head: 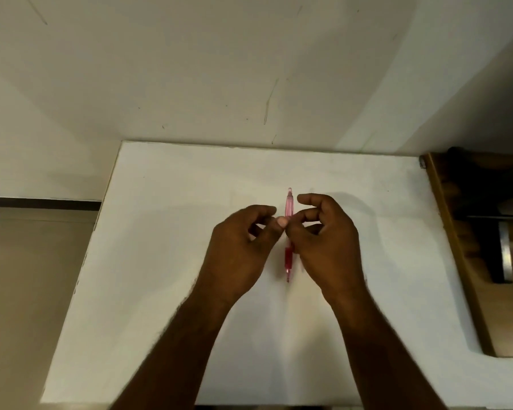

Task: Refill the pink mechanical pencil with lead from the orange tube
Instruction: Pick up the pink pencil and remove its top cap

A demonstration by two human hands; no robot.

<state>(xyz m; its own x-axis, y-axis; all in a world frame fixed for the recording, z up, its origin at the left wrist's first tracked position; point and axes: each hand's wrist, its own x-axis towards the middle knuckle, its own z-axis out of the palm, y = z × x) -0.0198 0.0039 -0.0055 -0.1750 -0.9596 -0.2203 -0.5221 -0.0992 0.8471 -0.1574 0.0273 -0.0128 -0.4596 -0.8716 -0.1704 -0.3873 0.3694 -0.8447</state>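
Note:
The pink mechanical pencil (289, 202) is translucent with a darker red grip. It points away from me over the middle of the white table (166, 261). My left hand (240, 250) and my right hand (326, 244) meet at its middle. The thumb and fingertips of both hands pinch the barrel from either side, hiding that part. The pencil's far end sticks out above the fingers, and its grip and tip show below them between my palms. I cannot tell whether it rests on the table or is lifted slightly. No orange tube is in view.
A pale wall (219, 69) rises right behind the table's far edge. A wooden piece of furniture (456, 247) with dark and metal parts stands against the table's right side. The floor (27, 291) lies off the left edge.

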